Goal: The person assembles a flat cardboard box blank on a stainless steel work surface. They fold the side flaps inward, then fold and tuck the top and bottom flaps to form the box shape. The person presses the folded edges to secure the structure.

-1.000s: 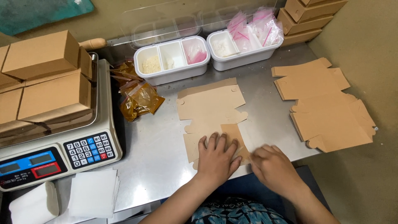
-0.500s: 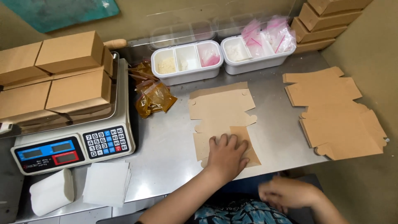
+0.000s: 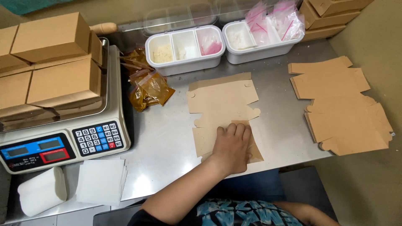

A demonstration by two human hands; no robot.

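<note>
The flat brown die-cut cardboard box blank lay on the steel counter, my left hand pressed flat on its near flap, fingers together. It looked light, stiff, easily creased, best gripped by the edges; my right hand was out of view.

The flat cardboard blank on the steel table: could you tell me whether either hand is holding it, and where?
The left hand presses flat on the near end of the cardboard blank, pinning it to the table; no closed grip. The right hand is out of view.

**Person's look**

Person is wearing a dark tee with a blue-and-white print across the chest. Left hand and forearm are showing bare: no sleeve, watch or rings. Right arm is showing bare at bottom edge.
</note>
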